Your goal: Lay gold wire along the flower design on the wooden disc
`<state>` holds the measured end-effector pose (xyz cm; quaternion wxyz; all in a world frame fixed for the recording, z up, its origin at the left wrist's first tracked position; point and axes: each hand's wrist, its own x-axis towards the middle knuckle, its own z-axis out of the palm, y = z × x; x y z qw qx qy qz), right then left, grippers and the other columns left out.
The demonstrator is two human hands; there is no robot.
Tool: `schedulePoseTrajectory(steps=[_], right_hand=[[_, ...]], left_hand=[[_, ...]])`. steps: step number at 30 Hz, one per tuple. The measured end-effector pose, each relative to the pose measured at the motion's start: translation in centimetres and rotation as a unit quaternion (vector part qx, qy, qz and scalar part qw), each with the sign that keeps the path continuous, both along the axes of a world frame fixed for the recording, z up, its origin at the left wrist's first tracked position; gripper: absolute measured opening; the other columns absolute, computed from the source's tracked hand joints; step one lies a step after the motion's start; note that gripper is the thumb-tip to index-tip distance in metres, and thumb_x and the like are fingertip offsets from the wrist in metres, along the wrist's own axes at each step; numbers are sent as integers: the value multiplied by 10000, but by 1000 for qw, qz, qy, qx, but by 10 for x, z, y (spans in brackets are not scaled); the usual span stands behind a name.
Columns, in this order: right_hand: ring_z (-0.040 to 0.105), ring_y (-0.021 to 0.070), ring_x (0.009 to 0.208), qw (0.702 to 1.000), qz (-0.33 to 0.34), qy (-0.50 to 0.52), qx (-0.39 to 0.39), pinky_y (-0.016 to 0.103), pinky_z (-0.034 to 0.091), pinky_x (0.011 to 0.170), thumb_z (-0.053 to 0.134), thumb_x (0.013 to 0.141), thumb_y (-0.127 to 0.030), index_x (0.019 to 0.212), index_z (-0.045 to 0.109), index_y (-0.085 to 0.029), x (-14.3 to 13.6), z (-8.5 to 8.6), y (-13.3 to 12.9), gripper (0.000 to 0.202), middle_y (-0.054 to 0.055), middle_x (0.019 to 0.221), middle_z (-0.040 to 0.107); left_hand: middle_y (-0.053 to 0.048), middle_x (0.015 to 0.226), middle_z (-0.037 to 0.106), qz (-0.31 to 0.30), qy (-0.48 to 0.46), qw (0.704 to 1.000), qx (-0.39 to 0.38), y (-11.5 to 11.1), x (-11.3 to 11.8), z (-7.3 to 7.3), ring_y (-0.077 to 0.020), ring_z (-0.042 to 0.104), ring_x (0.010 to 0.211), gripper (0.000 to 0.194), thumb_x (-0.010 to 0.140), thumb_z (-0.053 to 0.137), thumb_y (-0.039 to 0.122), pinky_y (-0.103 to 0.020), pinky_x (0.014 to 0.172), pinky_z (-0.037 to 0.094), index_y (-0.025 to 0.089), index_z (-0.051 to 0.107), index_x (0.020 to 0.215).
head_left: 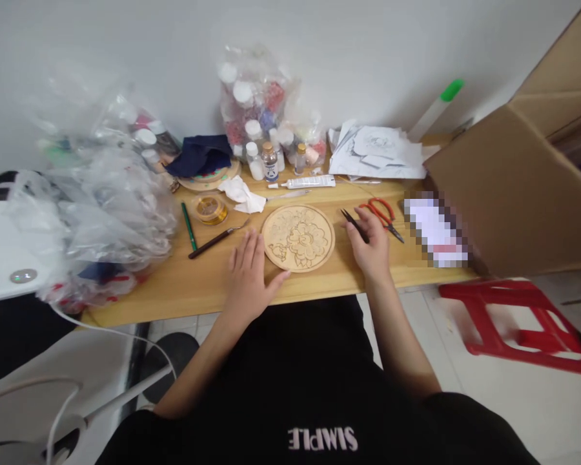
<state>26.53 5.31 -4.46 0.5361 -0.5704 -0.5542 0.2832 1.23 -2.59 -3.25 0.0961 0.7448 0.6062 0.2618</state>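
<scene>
A round wooden plaque (299, 238) with a flower pattern in raised lines lies flat on the table between my hands. My left hand (252, 271) rests flat with its fingers out, against the plaque's left edge. To the right of the plaque, my right hand (372, 245) is closed around black tweezers (355, 225), whose tips point up and left. Just beyond that hand lie pliers with orange-red handles (380, 212). Left of the plaque are a dark-handled tool with a thin metal tip (215, 241), a green pen (188, 226) and a spool of golden wire (210, 210).
Bags of white-capped bottles (256, 103), a glue tube (310, 182), a crumpled tissue (243, 194) and papers (377, 150) line the back. A cardboard box (508, 194) and blurred phone (434, 229) stand right; plastic bags (106, 200) crowd the left. A red stool (518, 323) is below.
</scene>
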Motion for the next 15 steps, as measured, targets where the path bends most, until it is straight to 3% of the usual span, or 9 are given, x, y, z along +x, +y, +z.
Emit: schedulePoseTrajectory(steps=[6,11,15], right_hand=[[690,199,909,999,18,-45,12,404,565,878,659,852,-398,962,701,-164,3,-2,1,262,73,962,726],[633,193,1037,993,40,-107,-3,414,557,896,595,942,-391,1197,596,-152,5,-8,5,349,86,1190,626],[622,205,1071,988,33,-150,-19,425,553,909,589,945,-390,1240,576,-164,6,-11,7,373,95,1241,604]], left_hand=[[-253,1533,392,5,43,999,-19,2,3,-2,-388,337,1454,776,905,542,577,-595,1161,278,94,357,1483],[-233,1519,425,15,65,998,-11,1,6,1,-365,373,1440,707,932,506,544,-558,1163,307,92,394,1463],[-230,1511,438,21,82,996,-11,0,6,5,-362,388,1433,673,942,496,514,-546,1162,327,77,419,1447]])
